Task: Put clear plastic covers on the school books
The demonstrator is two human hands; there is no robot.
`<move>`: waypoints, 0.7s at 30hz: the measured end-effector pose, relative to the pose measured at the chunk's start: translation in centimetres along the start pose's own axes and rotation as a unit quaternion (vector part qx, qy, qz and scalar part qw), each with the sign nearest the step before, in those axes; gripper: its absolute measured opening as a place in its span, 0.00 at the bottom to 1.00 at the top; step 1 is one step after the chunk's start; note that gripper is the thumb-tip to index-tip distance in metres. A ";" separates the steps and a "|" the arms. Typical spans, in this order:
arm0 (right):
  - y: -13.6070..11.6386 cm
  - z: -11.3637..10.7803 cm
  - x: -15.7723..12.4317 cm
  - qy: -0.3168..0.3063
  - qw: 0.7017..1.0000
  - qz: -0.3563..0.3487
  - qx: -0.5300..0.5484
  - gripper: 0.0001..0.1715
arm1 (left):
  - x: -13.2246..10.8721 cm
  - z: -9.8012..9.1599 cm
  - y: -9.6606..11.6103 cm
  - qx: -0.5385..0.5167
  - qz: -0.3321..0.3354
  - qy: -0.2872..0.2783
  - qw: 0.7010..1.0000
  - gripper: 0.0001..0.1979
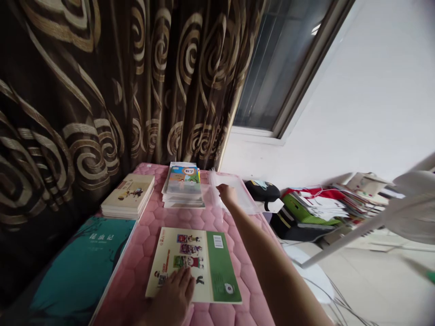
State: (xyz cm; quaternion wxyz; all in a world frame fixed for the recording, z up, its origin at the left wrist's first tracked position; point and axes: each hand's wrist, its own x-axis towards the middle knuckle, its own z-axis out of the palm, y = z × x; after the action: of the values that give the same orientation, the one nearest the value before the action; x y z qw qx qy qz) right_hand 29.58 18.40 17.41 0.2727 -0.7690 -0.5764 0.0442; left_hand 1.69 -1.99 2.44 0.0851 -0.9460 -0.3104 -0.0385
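Observation:
My left hand (174,296) lies flat, fingers stretched out, on the near edge of a book (195,262) with a cream and green back cover, lying on the pink quilted surface (238,276). My right hand (227,194) reaches far forward and grips a clear plastic sleeve (238,192) at the far right of the surface. Just left of it stands a stack of colourful textbooks (183,184).
A stack of cream books (129,195) sits at the far left, a large teal book (79,267) at the near left. A dark patterned curtain (102,90) hangs behind. To the right are a black bag (263,191), piled papers (322,203) and a white fan (401,213).

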 end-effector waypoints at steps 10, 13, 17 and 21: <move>0.2 2.4 0.2 0.033 0.998 0.002 0.056 0.15 | 1.4 -4.7 -1.0 -0.116 -0.006 -0.151 0.982 0.25; 0.5 2.0 -0.8 0.041 0.994 -0.023 0.098 0.16 | 1.3 -6.2 -1.6 -0.175 -0.035 -0.148 0.973 0.25; 0.8 1.0 -4.3 0.032 0.984 -0.077 0.159 0.17 | 0.9 -5.4 -2.2 -0.183 -0.048 -0.069 0.979 0.25; 1.0 -0.8 -11.5 -0.025 0.954 -0.166 0.250 0.21 | 0.6 -4.0 -2.1 -0.154 -0.006 -0.018 0.988 0.24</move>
State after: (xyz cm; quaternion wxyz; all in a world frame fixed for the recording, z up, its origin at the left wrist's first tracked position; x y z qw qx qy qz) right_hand 26.97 7.43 14.82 0.4453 -0.5686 -0.6730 0.1597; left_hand 0.80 -0.69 6.74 -0.0678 -0.9466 -0.3076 -0.0692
